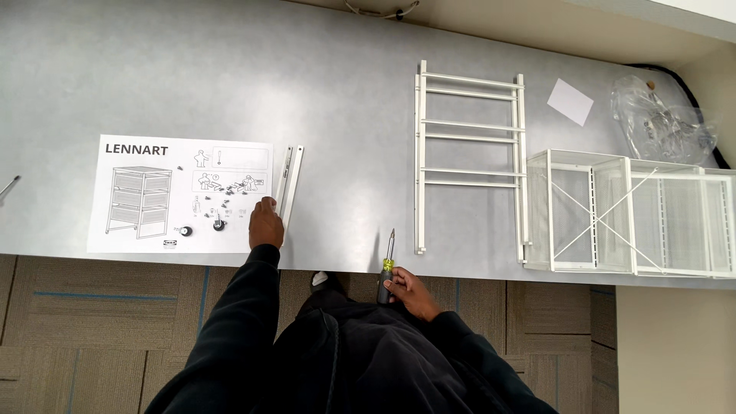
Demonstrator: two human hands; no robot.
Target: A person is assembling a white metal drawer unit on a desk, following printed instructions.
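Observation:
My left hand (265, 224) rests on the right edge of a white instruction sheet (180, 194) lying on the grey table (230, 84), fingers curled, holding nothing that I can see. Just right of it lie two thin white rails (290, 180). My right hand (408, 290) grips a screwdriver (386, 264) by its dark and yellow handle at the table's front edge, tip pointing away from me. Two small black casters (202, 228) sit on the sheet.
A white ladder-like metal side frame (469, 157) lies flat right of centre. A white wire drawer frame (632, 212) stands at the right edge. Behind it are a clear plastic bag of hardware (661, 119) and a small white paper (570, 101). Carpet lies below.

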